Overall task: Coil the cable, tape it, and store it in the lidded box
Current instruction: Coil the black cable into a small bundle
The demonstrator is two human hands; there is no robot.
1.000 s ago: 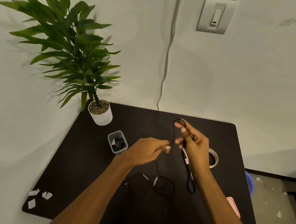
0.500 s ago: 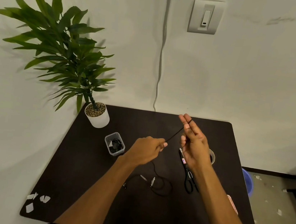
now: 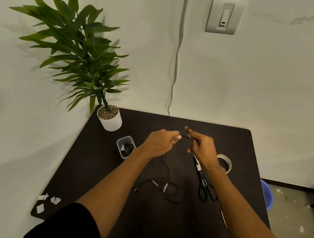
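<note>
A thin black cable (image 3: 169, 172) runs from my hands down to a loose loop on the dark table (image 3: 89, 170). My left hand (image 3: 161, 142) pinches the cable at its fingertips. My right hand (image 3: 201, 144) holds the cable's end looped around its raised fingers, close to the left hand. A short taut piece of cable spans the two hands. A small clear box (image 3: 125, 146) without its lid stands left of my left hand, with a dark coiled cable inside. A roll of tape (image 3: 225, 161) lies right of my right wrist.
Black scissors (image 3: 204, 183) lie under my right forearm. A potted plant (image 3: 110, 118) stands at the table's far left corner. White paper scraps (image 3: 47, 202) sit at the near left corner. A blue bin (image 3: 267, 195) is on the floor to the right.
My left hand has moved up and toward my right hand, shortening the stretch of cable between them. The view has tilted slightly.
</note>
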